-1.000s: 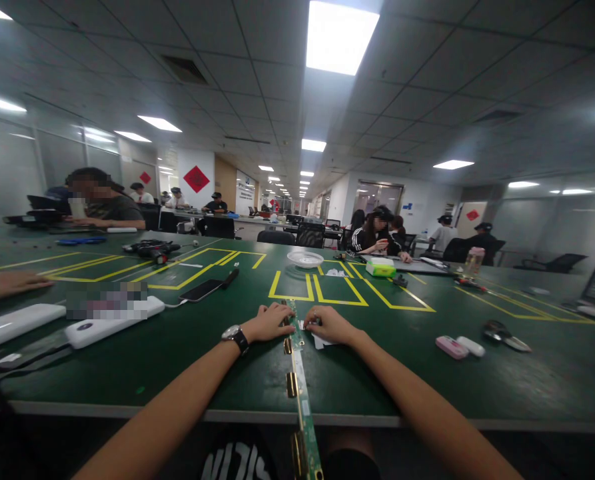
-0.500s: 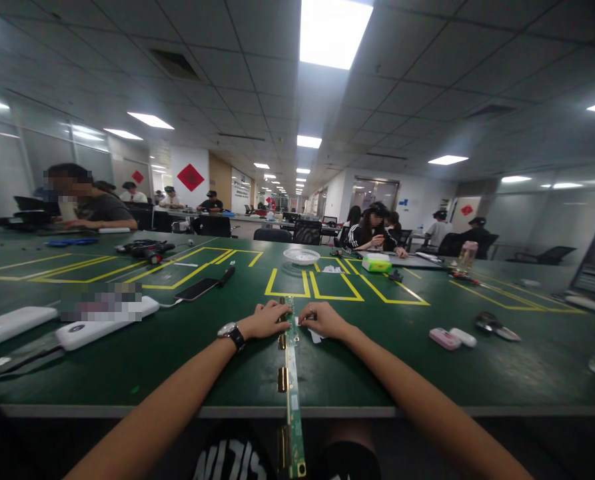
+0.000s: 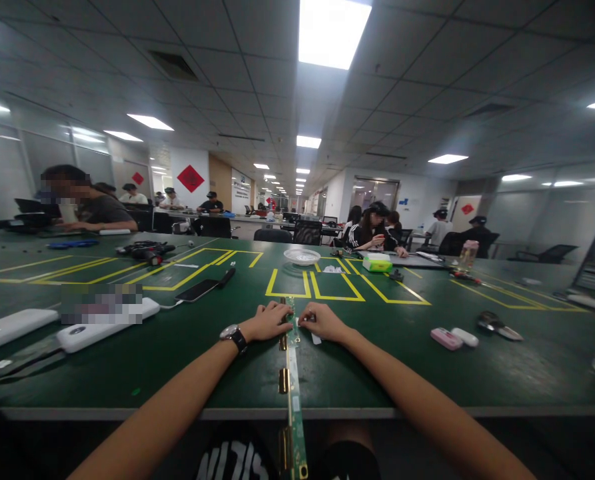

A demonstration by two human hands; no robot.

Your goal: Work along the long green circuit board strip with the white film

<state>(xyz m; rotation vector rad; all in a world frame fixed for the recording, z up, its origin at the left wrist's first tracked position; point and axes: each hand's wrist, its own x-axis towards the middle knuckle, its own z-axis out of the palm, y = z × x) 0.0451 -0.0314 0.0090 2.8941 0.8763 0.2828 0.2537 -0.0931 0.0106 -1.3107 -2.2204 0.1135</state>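
A long, narrow green circuit board [image 3: 296,403] with gold-coloured flaps along its left side runs away from me and overhangs the table's near edge. My left hand [image 3: 268,322] grips its far part, thumb and fingers bent over the left edge. Just right of the board, my right hand [image 3: 326,321] is closed in a pinch, its fingertips beside the board's edge. A small white slip [image 3: 316,339] shows beneath that hand and appears to run to the pinched fingertips. The exact contact between fingertips, slip and board is too small to make out.
Beyond my hands stands a white plastic dish [image 3: 302,257], with white scraps [image 3: 333,269] and a green packet [image 3: 376,263] nearby. A phone [image 3: 197,291] and white power banks [image 3: 108,327] lie left. A pink case [image 3: 446,339] lies right. Several people sit farther off.
Both hands stay nearly in place at the board. Less of the white slip shows under my right hand now. The view has shifted very slightly.
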